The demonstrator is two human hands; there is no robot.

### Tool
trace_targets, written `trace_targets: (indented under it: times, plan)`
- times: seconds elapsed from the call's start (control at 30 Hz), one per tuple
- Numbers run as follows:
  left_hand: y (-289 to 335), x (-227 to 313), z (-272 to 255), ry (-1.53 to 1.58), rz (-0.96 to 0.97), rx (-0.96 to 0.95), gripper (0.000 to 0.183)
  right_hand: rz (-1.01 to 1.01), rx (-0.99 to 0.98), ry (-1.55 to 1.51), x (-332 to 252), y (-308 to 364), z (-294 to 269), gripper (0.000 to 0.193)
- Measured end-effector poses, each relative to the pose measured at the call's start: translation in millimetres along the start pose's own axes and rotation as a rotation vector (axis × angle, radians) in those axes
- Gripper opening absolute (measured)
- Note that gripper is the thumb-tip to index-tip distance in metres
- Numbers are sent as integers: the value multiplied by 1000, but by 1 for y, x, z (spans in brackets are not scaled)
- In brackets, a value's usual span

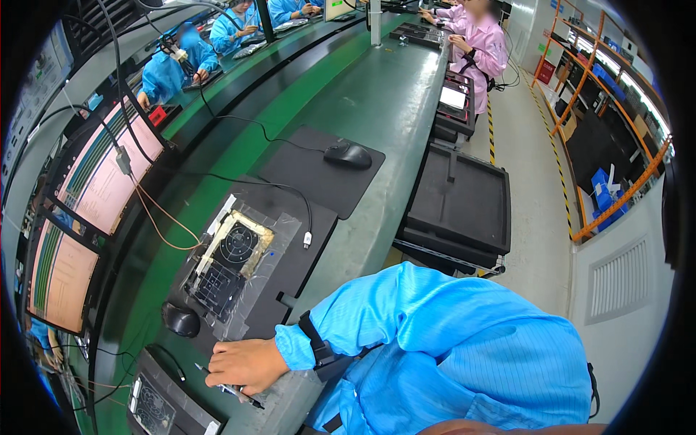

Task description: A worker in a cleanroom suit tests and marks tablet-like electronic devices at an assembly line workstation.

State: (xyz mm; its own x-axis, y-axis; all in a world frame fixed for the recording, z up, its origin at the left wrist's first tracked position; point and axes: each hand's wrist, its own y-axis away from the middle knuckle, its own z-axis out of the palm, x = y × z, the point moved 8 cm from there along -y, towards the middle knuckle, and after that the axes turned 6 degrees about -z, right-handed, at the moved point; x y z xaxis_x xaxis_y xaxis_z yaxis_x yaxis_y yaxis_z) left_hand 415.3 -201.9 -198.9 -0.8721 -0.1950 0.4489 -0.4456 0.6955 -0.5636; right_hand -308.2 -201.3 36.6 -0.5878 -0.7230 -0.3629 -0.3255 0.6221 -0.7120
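My right hand [249, 365] rests palm down near the front edge of the green workbench [355, 105]. Its fingers are bent over a slim pen-like tool [254, 401], whose dark end sticks out below the hand. The fingers hide the tool's middle. Just beyond the hand, a black mat carries a fixture plate [233, 272] with a round target pattern, a grid pattern and clear tape. A black computer mouse [180, 320] sits left of this plate. Nearer the lower edge is a dark panel [152, 406] with a similar pattern. My left hand is out of view.
Two monitors [109, 170] stand along the left. A second mouse [348, 154] lies on a black mat, and a white-tipped cable [308, 239] crosses the bench. Black trays [460, 192] stand on a cart beside the bench. People in blue and pink work farther off; orange shelving [602, 116] lines the aisle.
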Motion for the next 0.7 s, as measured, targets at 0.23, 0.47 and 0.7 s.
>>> trace_targets:
  times: [0.23,0.47,0.7]
  plan:
    - [4,-8,0,5,26,33,28,96,-20,-37,2,0,-2,62]
    - [-1,-8,2,17,4,25,27,81,-32,-53,-2,-1,-5,60]
    - [-1,-13,-2,20,-41,12,27,65,14,14,-3,-2,-7,57]
